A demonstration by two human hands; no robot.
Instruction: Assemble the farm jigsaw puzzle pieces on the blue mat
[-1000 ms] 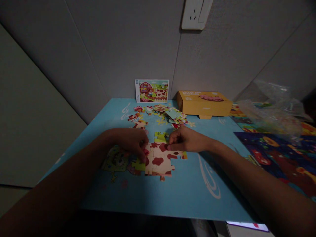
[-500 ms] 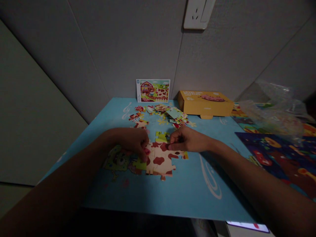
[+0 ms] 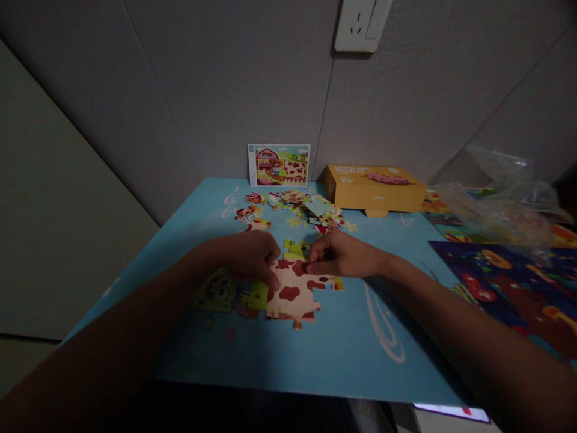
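Note:
A partly joined jigsaw puzzle with brown cow patches on cream lies flat on the blue tabletop, with green bits at its top and left. My left hand is closed at the puzzle's left edge, thumb and curled fingers pressed down on a puzzle piece that they mostly cover. At the upper right of the joined part, my right hand has its fingers curled and its thumb tip touching the puzzle. Beyond the hands lies a heap of loose puzzle pieces, some face down.
A picture card of a barn and cow leans on the wall. Right of it sits a yellow box. Clear plastic wrap and a dark blue printed picture lie to the right. The blue table has its front edge near me.
My left hand has shifted slightly up and right over the puzzle's left edge, covering a reddish spot that showed before. My right hand stays in place.

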